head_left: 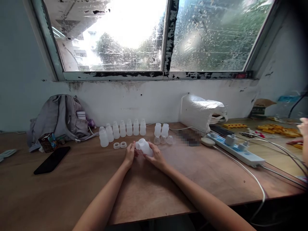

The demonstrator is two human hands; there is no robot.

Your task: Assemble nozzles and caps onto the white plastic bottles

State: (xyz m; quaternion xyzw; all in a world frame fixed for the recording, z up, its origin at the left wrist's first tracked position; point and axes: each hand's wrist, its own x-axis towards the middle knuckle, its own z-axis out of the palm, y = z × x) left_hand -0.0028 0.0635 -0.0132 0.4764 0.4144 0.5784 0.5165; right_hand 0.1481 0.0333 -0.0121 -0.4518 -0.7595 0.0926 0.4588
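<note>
My right hand [156, 156] is closed around a frosted white baby bottle [145, 147], which is tilted with its open mouth toward the upper left. My left hand [130, 154] is closed at a small white bottle ring [137, 145] right beside that mouth; its fingers are partly hidden. Two similar loose rings [119, 145] lie just left of my hands. Behind them runs a row of several capped bottles [122, 128]. Two open bottles [161, 130] stand to the right, with three clear dome caps [163, 140] in front of them.
A black phone [52, 160], a small carton [48, 142] and a grey backpack [59, 115] are at the left. On the right, a white power strip [235, 150] trails cables over the wooden table [192, 179]. A white plastic bag [199, 112] stands by the wall. Another person's hand [303, 128] shows at the far right.
</note>
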